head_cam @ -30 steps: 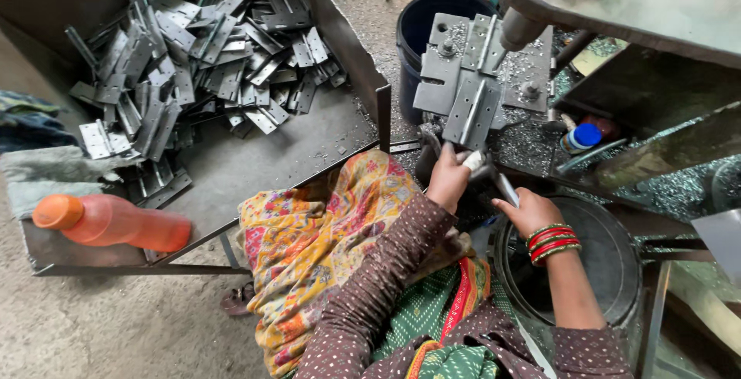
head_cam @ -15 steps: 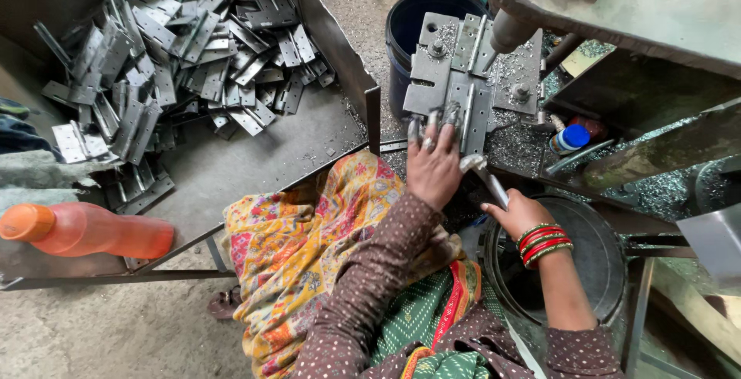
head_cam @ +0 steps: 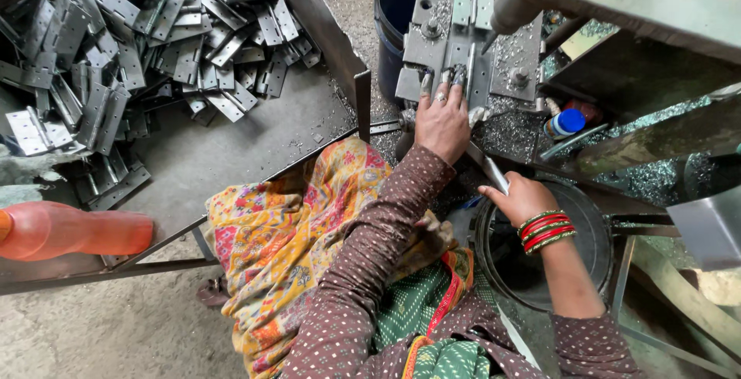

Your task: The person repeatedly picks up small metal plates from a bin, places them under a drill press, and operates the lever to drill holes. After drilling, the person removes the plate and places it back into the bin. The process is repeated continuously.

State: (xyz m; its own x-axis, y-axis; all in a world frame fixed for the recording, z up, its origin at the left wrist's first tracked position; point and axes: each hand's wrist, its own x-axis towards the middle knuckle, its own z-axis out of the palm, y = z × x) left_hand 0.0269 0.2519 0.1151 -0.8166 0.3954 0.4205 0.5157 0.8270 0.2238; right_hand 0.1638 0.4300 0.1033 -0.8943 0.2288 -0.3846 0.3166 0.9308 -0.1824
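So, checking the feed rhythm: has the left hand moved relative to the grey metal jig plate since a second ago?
Yes. The left hand moved up onto the grey metal jig plate.

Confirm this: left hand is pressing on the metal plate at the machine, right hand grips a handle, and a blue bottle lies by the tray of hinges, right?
Not quite: the bottle by the tray of hinges is orange, as the head view shows. The left hand on the metal plate and right hand on the handle are correct.

Grey steel hinges [head_cam: 131, 55] fill the far left tray, an orange bottle [head_cam: 73, 230] lies near left, brown dotted sleeves [head_cam: 370, 271] meet a yellow floral cloth [head_cam: 285, 232], red-green bangles [head_cam: 544, 228] sit right, a dark blue bucket [head_cam: 397, 8] stands far.
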